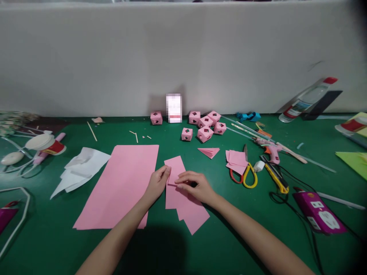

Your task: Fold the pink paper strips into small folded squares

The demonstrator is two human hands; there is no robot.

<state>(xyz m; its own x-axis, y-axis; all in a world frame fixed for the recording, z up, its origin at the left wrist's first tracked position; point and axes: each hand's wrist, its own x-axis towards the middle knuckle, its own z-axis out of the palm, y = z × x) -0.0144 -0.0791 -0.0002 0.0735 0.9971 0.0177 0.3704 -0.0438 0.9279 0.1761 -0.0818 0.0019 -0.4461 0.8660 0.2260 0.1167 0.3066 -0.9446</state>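
Pink paper (173, 179), a small piece, was held between two hands near the middle of a green table (163, 248). From the far left, a white oval object (13, 157) was seen, then a red and white cup (56, 147). Crumpled white paper (78, 172) was followed by large pink sheets (117, 187), stacked.

The paper's left edge was pinched between thumb and bent fingers of the left hand (158, 181). Beneath the paper, more pink pieces (192, 214) were fanned out on the table. Its right side was touched by the fingertips of the right hand (199, 186), whose fingers were curved towards the thumb; whether they were closed on it could not be told.

Behind the hands, one pink box (156, 121) was placed left of a blurred upright panel (174, 107), and six like it were grouped to the right. Farther right, a pink triangle (209, 152), small squares (236, 158) touching scissors (250, 183), a glue gun (274, 154), a cutter (275, 177), a bottle (305, 101) against the wall (252, 57) and a purple box (318, 214) were spread out.
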